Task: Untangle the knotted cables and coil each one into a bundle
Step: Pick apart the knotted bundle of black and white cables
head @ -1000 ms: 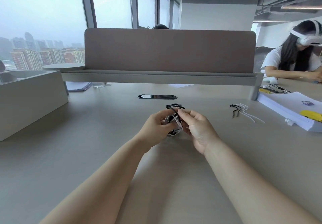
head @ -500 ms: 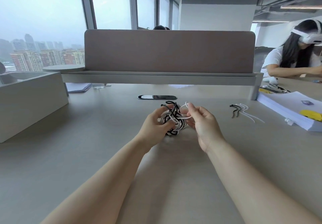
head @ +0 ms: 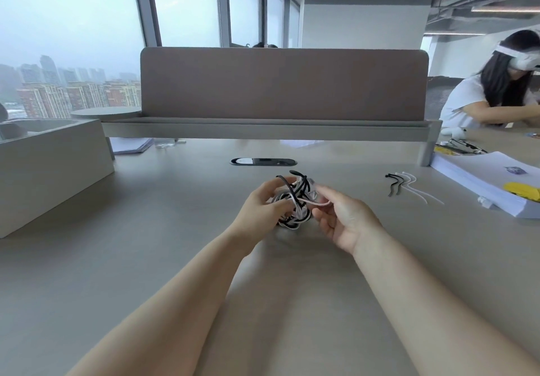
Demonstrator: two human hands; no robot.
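A tight knot of black and white cables [head: 295, 203] sits between my hands just above the grey desk [head: 175, 258]. My left hand [head: 260, 212] grips the knot from its left side, thumb and fingers curled round it. My right hand [head: 342, 214] pinches a white strand of the knot [head: 317, 202] and holds it out to the right of the bundle. Black loops stick up from the top of the knot. The underside of the knot is hidden by my fingers.
Black and white cable ties [head: 406, 185] lie on the desk to the right. A stack of white paper [head: 491, 182] with a yellow item sits at the far right. A grey box [head: 49, 168] stands left. A desk divider [head: 280, 83] and cable port [head: 263, 161] are behind; another person [head: 496, 89] sits at the right.
My right hand has drawn a white strand out of the knot toward the right and down. The knot looks looser, with more loops showing. My left hand keeps its grip.
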